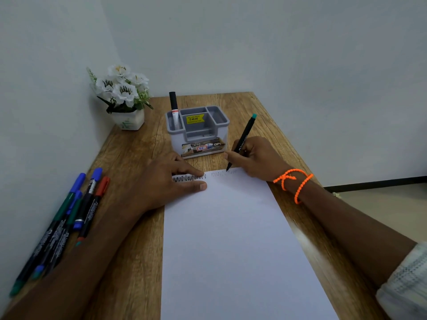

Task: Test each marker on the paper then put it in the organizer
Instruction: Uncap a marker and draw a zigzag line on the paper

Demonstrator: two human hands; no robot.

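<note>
A white sheet of paper [231, 239] lies lengthwise on the wooden table. My left hand [166, 181] rests flat on its top left corner, fingers straight, next to a dark scribble [184, 178]. My right hand [256, 158] grips a black marker with a teal end [242, 139], its tip touching the paper's top edge beside a faint scribble [223, 173]. The grey organizer [198, 131] stands just beyond the paper. A black-capped marker [174, 109] stands upright in its left compartment.
Several capped markers [69, 218], blue, green and red, lie in a bundle along the wall at the table's left edge. A white pot of white flowers [122, 95] stands in the far left corner. The table's right edge drops to the floor.
</note>
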